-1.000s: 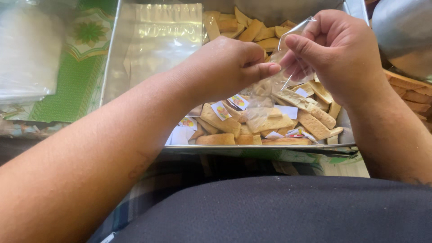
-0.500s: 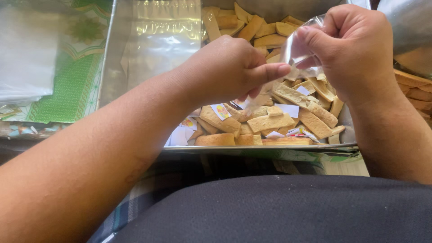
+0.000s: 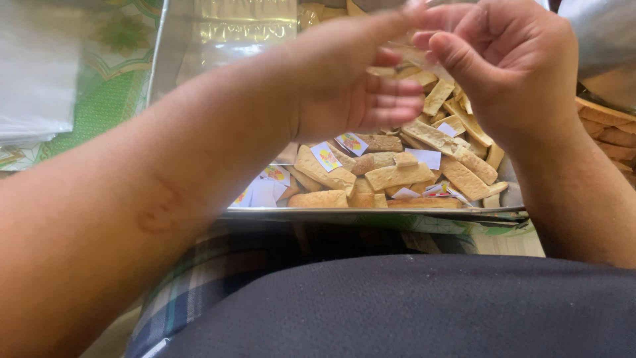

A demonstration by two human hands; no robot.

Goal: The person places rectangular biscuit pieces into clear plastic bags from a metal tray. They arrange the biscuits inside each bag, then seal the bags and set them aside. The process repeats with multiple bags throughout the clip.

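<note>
My left hand [image 3: 351, 79] and my right hand [image 3: 503, 66] meet above a metal tray [image 3: 371, 213]. Both pinch a small clear plastic bag [image 3: 417, 56] between thumb and fingers; its mouth is hard to make out. The left hand's other fingers are spread. Under the hands the tray holds several flat tan rectangular biscuits [image 3: 397, 176] mixed with small white paper labels with coloured prints [image 3: 326, 156].
Clear plastic bags [image 3: 245, 26] lie in the tray's far left part. A stack of plastic sheets [image 3: 33, 73] rests on a green patterned mat [image 3: 99, 106] at left. More biscuits [image 3: 606, 129] lie at the right edge. My dark-clothed lap [image 3: 424, 311] fills the bottom.
Both hands have risen toward the top of the view with the small bag. My left hand's fingers have opened out, and its forefinger and thumb now reach up to the bag.
</note>
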